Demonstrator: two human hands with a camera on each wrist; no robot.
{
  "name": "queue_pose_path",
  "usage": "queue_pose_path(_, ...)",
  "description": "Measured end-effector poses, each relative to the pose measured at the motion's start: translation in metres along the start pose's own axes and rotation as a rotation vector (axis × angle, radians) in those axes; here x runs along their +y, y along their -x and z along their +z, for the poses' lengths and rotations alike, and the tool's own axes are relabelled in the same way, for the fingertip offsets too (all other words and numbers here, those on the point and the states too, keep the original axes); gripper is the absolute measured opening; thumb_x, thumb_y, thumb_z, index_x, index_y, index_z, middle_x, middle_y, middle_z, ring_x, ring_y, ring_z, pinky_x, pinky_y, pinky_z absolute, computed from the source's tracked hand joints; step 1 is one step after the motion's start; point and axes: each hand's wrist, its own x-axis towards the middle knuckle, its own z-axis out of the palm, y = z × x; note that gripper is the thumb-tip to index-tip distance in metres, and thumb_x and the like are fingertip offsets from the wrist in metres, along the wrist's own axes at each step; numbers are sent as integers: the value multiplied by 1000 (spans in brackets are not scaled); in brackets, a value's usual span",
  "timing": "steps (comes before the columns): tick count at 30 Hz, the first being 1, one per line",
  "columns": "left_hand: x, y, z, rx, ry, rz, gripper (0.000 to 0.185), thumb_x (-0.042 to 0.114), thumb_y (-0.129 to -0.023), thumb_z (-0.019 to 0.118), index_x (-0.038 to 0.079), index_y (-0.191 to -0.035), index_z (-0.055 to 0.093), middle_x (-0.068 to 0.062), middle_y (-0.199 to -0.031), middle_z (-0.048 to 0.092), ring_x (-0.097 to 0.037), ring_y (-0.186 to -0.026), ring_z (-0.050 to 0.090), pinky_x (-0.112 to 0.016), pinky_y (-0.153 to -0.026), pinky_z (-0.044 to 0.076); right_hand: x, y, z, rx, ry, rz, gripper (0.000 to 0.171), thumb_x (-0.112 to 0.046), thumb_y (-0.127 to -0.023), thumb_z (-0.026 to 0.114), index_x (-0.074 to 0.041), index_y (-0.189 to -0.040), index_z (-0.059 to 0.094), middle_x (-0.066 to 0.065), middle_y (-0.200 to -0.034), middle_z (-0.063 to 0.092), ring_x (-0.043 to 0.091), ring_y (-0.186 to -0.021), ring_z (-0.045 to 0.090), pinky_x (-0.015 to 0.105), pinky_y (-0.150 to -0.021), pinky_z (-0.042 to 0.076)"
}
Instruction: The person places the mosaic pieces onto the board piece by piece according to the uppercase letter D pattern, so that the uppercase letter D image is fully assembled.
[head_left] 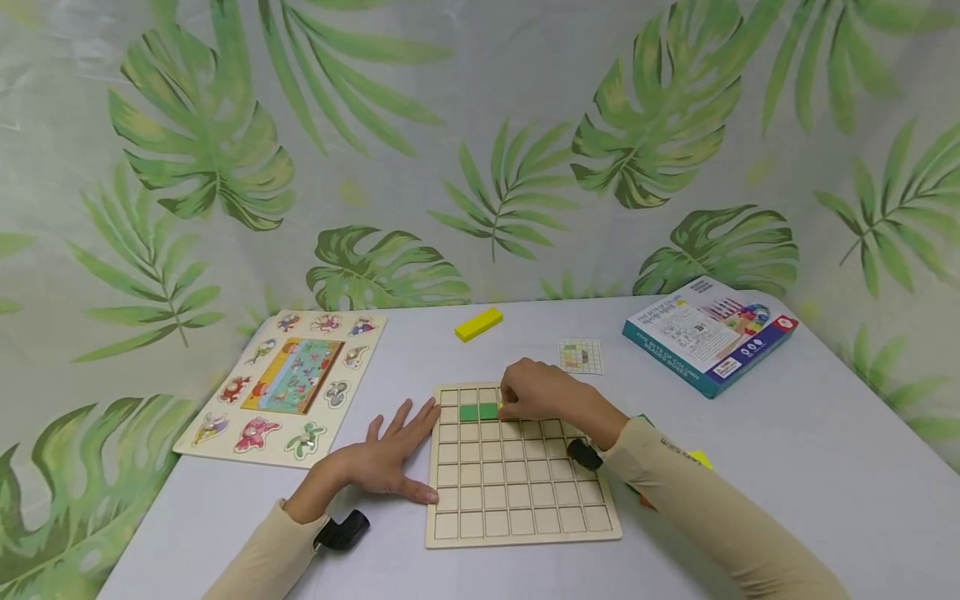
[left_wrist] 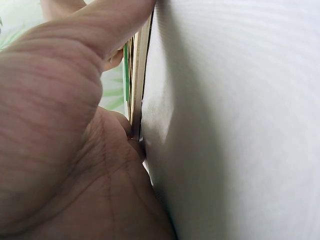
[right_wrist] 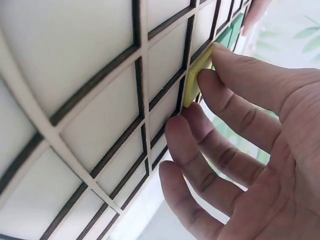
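Note:
A wooden grid board (head_left: 491,523) lies on the white table, its square cells edged by raised strips. Two green square tiles (head_left: 478,412) sit side by side in its upper left cells. Just right of them, my right hand (head_left: 551,396) pinches a yellow tile (right_wrist: 192,85) between thumb and index finger, at a cell of the grid. The other fingers are bent near the board's surface. My left hand (head_left: 386,462) is spread along the board's left edge, thumb and fingertips touching it. In the left wrist view, palm and thumb fill the left half.
A yellow block (head_left: 478,324) and a small printed pattern card (head_left: 581,357) lie beyond the board. At the left is an animal picture puzzle (head_left: 281,387); at the back right, a boxed set (head_left: 708,333). Yellow, green and orange pieces (head_left: 701,458) are partly hidden by the right forearm.

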Motion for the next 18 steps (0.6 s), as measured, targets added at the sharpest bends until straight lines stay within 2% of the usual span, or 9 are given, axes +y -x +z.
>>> queue_pose_path(5, 1, 0, 0, -4, 2, -5, 122, 52, -80, 79, 7, -162, 1, -13, -169, -9, -42, -152, -19, -72, -112, -12, 1, 2, -1, 6, 36, -52, 30, -27, -92, 74, -17, -67, 63, -6, -63, 53, 8, -53, 42, 23, -49, 34)
queue_pose_path(10, 1, 0, 0, -2, -1, 1, 121, 52, -81, 79, 7, -162, 1, -12, -169, -9, -42, -152, -19, -73, -113, -11, 6, 11, -1, 54, 62, -124, 22, -22, -95, 70, -15, -74, 66, -5, -76, 61, 8, -62, 52, 24, -54, 44)
queue_pose_path(14, 2, 1, 0, -4, 8, -5, 122, 52, -80, 79, 7, -162, 1, -13, -169, -9, -41, -152, -19, -72, -112, -12, 13, 22, 1, 93, 56, -112, 16, -24, -95, 70, -15, -82, 71, -4, -84, 64, 9, -71, 58, 25, -61, 49)
queue_pose_path(18, 3, 2, 0, 0, 4, -9, 122, 53, -80, 79, 7, -162, 0, -13, -169, -9, -41, -152, -20, -72, -112, -12, 24, 38, 3, 136, 67, -73, 12, -27, -95, 70, -19, -86, 72, -8, -86, 63, 7, -75, 57, 24, -66, 49)
